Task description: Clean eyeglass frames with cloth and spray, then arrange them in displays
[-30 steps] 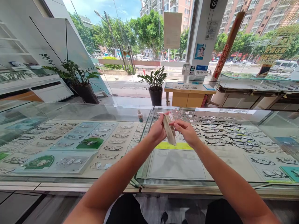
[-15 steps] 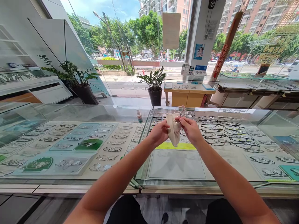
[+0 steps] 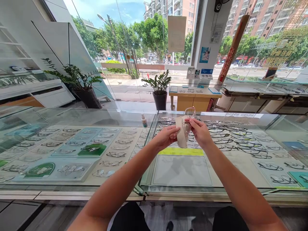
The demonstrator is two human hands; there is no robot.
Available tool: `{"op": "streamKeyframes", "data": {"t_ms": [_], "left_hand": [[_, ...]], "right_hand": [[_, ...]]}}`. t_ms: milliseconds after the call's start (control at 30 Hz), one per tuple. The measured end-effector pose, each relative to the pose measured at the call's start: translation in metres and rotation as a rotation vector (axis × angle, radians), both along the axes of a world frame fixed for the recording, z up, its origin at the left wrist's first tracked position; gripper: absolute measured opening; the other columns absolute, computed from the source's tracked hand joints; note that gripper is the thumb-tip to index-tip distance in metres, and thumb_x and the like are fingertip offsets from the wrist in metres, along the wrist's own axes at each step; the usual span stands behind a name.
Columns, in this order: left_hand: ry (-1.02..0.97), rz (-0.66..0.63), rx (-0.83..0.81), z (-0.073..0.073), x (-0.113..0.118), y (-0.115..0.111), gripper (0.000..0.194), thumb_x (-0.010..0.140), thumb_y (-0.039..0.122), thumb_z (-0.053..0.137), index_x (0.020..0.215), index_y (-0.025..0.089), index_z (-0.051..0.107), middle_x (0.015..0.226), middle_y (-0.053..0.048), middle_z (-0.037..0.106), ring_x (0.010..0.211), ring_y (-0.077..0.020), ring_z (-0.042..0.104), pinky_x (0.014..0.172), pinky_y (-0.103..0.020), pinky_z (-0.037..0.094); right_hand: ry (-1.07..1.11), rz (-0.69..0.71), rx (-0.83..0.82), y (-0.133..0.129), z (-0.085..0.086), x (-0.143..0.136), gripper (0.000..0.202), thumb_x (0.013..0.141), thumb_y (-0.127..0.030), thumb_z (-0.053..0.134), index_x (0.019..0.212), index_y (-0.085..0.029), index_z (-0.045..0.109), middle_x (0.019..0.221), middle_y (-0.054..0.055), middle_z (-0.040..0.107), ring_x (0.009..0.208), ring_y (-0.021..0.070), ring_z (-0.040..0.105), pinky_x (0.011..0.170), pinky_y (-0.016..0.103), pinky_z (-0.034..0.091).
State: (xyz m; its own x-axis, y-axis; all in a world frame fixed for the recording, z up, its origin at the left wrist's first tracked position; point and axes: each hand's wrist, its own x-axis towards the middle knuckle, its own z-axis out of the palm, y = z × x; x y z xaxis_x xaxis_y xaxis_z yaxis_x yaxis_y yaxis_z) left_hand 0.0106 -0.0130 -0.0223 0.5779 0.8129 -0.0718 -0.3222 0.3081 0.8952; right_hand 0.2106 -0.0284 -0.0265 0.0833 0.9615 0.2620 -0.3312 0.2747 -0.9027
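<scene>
A pale beige cloth [image 3: 181, 134] hangs from my left hand [image 3: 166, 137], pinched between thumb and fingers. My right hand [image 3: 199, 131] is closed on a pair of thin-framed eyeglasses [image 3: 190, 111], gripping them near the middle of the frame. One rim rises above the fingers, and the other lens lies against the right side of the cloth. Both hands are held above the glass counter, close to each other. Whether the cloth also covers the back of that lens is hidden from me.
Beneath my hands, a glass display counter [image 3: 183, 171] holds rows of eyeglasses. A small spray bottle [image 3: 144, 121] stands on the glass top, left of my hands. Potted plants [image 3: 160, 99] and a wooden display cabinet [image 3: 194, 100] stand beyond the counter, before the window.
Both hands have shifted slightly right with the eyeglasses and cloth. The cloth, folded around the lens before, now hangs flatter, and my left fingers have moved to its left edge.
</scene>
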Motion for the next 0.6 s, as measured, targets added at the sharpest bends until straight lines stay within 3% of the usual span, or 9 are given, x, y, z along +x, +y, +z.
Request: {"op": "streamKeyframes", "data": {"t_ms": [67, 200, 367, 600], "left_hand": [[-0.011, 0.025, 0.016, -0.0021, 0.0004, 0.0005, 0.046, 0.075, 0.041, 0.101, 0.108, 0.015, 0.081, 0.080, -0.004, 0.073, 0.080, -0.0161, 0.069, 0.080, -0.028, 0.054], [-0.030, 0.043, 0.061, -0.0032, 0.0020, 0.0004, 0.057, 0.074, 0.039, 0.102, 0.123, 0.018, 0.082, 0.107, -0.009, 0.081, 0.080, -0.0122, 0.069, 0.071, -0.022, 0.047], [-0.055, 0.014, 0.088, 0.0000, 0.0039, -0.0027, 0.061, 0.075, 0.039, 0.101, 0.128, 0.017, 0.080, 0.113, -0.013, 0.082, 0.091, -0.0182, 0.075, 0.080, -0.027, 0.054], [-0.022, 0.038, 0.168, -0.0006, 0.0047, -0.0033, 0.060, 0.078, 0.043, 0.099, 0.128, 0.016, 0.080, 0.113, -0.014, 0.084, 0.095, -0.0208, 0.077, 0.087, -0.029, 0.054]], "right_hand": [[0.006, 0.018, 0.003, 0.0000, 0.0000, 0.0001, 0.040, 0.076, -0.061, 0.095, 0.099, -0.028, 0.092, 0.110, 0.006, 0.084, 0.100, 0.0220, 0.069, 0.092, 0.037, 0.057], [0.002, 0.044, 0.009, 0.0005, -0.0016, 0.0005, 0.039, 0.078, -0.059, 0.094, 0.100, -0.027, 0.092, 0.113, 0.006, 0.084, 0.102, 0.0224, 0.069, 0.094, 0.037, 0.057], [-0.042, 0.056, 0.026, 0.0006, -0.0030, 0.0002, 0.038, 0.082, -0.061, 0.092, 0.103, -0.029, 0.091, 0.121, 0.006, 0.082, 0.109, 0.0241, 0.069, 0.095, 0.037, 0.056], [-0.074, 0.044, 0.042, 0.0009, -0.0042, -0.0007, 0.035, 0.085, -0.061, 0.089, 0.103, -0.031, 0.091, 0.123, 0.005, 0.079, 0.116, 0.0258, 0.067, 0.103, 0.039, 0.054]]}}
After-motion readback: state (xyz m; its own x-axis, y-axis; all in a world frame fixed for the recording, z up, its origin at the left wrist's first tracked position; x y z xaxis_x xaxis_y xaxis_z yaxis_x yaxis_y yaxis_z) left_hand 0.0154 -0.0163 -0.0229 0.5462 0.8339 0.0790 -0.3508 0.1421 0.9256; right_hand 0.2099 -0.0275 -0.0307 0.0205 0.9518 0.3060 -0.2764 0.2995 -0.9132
